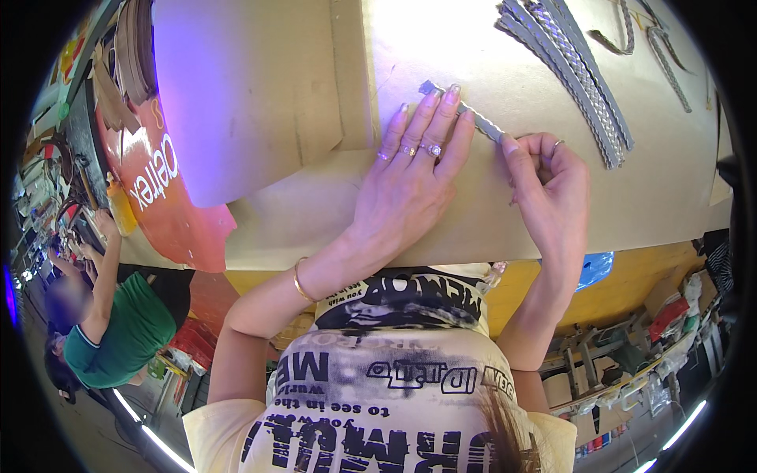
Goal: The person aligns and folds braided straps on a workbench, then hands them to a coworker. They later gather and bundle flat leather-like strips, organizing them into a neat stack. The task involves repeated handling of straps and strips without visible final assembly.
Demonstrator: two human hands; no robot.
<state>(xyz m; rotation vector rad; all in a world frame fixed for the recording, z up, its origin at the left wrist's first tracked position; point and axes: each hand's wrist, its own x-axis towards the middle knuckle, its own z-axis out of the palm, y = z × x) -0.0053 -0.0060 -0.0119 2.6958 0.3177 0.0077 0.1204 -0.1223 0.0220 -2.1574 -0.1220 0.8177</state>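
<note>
A short grey strip with a pale braided edge lies slantwise on the tan-covered table. My left hand rests flat over it, its fingers stretched out and pressing on the strip near its far left end. At the near right end, my right hand pinches the strip between thumb and curled fingers. Those fingers partly hide that end. To the right of both hands, a bundle of grey straps with braided edges lies on the table, several side by side.
Brown sheets cover the table's left part, over a red printed sheet. Loose braided cords lie at the far right. A yellow bottle stands by the left edge, near a person in green. Racks stand below right.
</note>
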